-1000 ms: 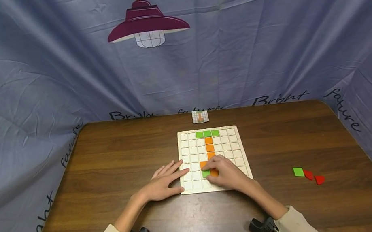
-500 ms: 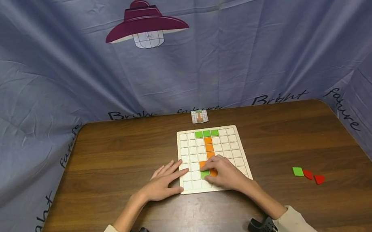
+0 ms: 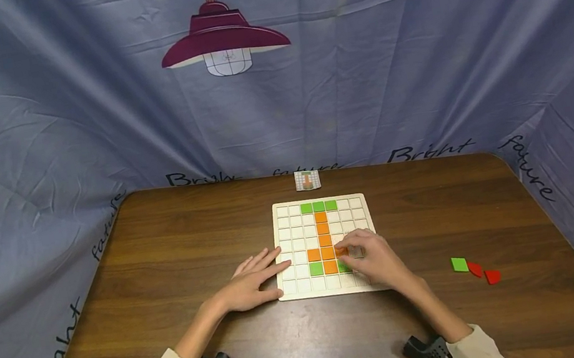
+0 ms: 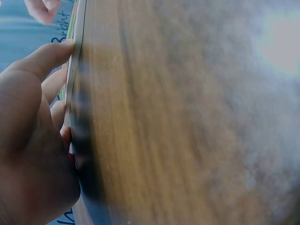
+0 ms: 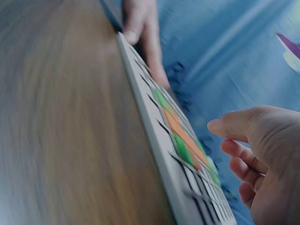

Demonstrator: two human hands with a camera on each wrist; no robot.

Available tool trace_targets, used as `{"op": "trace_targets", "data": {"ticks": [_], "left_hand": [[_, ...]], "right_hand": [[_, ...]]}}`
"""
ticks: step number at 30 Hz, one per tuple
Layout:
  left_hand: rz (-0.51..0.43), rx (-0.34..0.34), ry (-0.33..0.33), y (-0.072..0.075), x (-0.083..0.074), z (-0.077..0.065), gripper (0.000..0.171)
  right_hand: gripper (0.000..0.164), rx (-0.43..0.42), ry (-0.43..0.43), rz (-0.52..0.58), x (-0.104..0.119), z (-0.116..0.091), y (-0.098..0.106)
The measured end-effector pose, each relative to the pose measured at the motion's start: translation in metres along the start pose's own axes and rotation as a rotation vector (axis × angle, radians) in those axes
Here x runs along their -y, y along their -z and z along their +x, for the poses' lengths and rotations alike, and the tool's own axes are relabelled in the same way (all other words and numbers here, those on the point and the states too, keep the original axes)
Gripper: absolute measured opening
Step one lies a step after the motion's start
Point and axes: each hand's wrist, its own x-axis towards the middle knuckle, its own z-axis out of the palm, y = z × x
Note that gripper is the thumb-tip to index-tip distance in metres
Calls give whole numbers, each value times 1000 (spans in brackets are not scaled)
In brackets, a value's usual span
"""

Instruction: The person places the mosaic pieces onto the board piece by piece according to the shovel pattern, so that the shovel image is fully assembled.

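Note:
A square cream grid board (image 3: 284, 230) lies on the table with flat tiles in its cells. Along the far row sit green tiles (image 3: 318, 206), and a column of orange tiles (image 3: 322, 229) runs down from them. Lower on the board, a green tile (image 3: 316, 269) lies left of the column; another green tile (image 3: 344, 265) is partly covered by fingers on the right. My left hand (image 3: 250, 283) rests with spread fingers on the board's left edge. My right hand (image 5: 267, 154) hovers above the board, thumb apart from loosely bent fingers, nothing visible between them.
To the right on the brown table (image 3: 408, 222) lie a green square tile (image 3: 460, 265) and two red pieces (image 3: 493, 277). A small pattern card (image 3: 307, 180) lies beyond the board, near the far edge. Blue printed curtain (image 3: 361, 78) surrounds the table.
My right hand has moved right from the lower middle of the board, uncovering orange tiles of the column and part of a green tile. My left hand has stayed in place.

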Motion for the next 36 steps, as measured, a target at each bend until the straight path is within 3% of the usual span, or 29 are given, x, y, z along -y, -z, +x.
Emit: {"op": "trace_targets", "data": {"ticks": [7, 14, 22, 28, 36], "left_hand": [[-6, -1, 0, 0, 0, -1, 60], [-10, 0, -9, 0, 1, -1, 60], [-3, -1, -13, 0, -1, -1, 60], [-5, -5, -23, 1, -3, -1, 59], [4, -6, -23, 1, -2, 0, 59]], "right_hand": [[27, -52, -161, -70, -20, -23, 46], [29, -119, -185, -95, -38, -51, 85], [35, -117, -273, -120, -53, -86, 122], [41, -92, -352, -124, -69, -109, 140], [49, -58, -402, -117, -86, -130, 143]]}}
